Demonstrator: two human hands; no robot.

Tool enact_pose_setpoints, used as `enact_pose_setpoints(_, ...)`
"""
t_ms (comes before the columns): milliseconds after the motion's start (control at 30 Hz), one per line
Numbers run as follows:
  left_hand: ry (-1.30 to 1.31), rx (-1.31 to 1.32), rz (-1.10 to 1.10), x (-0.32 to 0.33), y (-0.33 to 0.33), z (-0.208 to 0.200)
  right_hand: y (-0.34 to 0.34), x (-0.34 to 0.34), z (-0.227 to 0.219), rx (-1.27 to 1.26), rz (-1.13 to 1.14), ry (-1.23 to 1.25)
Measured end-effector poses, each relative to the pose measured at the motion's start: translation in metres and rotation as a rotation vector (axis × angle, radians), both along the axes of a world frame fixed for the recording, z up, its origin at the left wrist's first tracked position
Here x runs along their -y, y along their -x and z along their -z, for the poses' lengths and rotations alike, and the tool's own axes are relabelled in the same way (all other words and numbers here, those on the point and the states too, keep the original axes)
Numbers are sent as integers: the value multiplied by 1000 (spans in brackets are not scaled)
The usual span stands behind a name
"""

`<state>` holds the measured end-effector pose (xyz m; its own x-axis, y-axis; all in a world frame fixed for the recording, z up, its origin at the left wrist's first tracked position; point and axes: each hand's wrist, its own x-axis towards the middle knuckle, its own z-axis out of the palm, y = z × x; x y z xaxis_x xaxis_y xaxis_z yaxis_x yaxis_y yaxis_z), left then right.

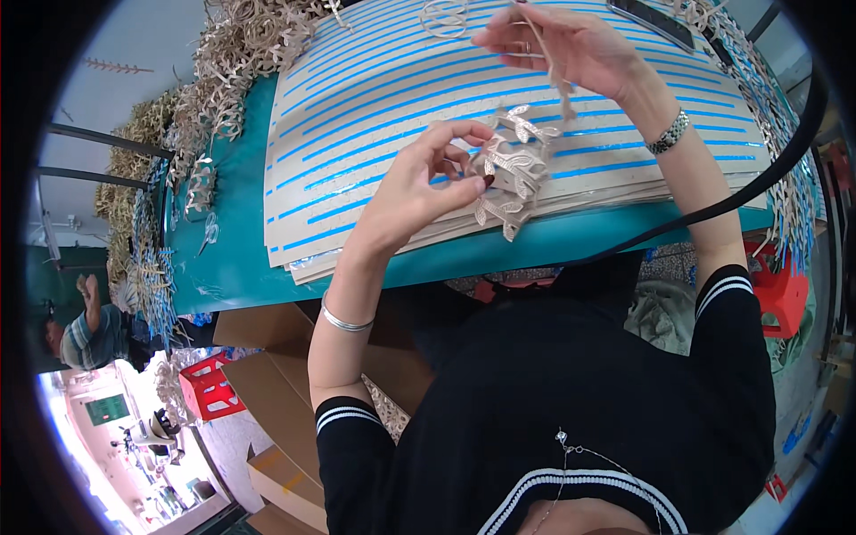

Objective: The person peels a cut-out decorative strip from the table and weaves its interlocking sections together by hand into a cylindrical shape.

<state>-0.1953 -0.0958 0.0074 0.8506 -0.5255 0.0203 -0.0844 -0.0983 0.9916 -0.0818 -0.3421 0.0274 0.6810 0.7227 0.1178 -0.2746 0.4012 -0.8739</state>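
Note:
My left hand [412,189] is closed around a loosely coiled beige leaf-shaped trim [515,171], thumb and fingers pinching its left side. The coil sits above the near edge of a stack of pale sheets [299,227] with blue stripes. Farther off, my right hand [584,52] is raised over the sheets, holding a thin strip [555,67] of the same beige colour between its fingers. That strip hangs toward the coil and is smeared by motion, so I cannot tell whether the two are joined.
Heaps of leaf trim [241,53] lie at the far left of the green table [227,267], with small snips [209,230] nearby. A phone [653,20] lies far right. A black cable [704,212] crosses at right. Cardboard boxes [285,397] and a red stool [785,294] stand below.

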Motion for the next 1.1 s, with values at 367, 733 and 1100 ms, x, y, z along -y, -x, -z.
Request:
enact_pose_setpoints(367, -249, 285, -357, 28, 3, 11, 55, -4, 6, 1204, 1219, 831)
enact_pose_setpoints(733, -336, 640, -361, 47, 12, 7, 136, -1, 0, 1543, 1228, 685)
enact_pose_setpoints(1100, -411, 712, -335, 53, 21, 3, 126, 0, 23, 956, 690, 703)
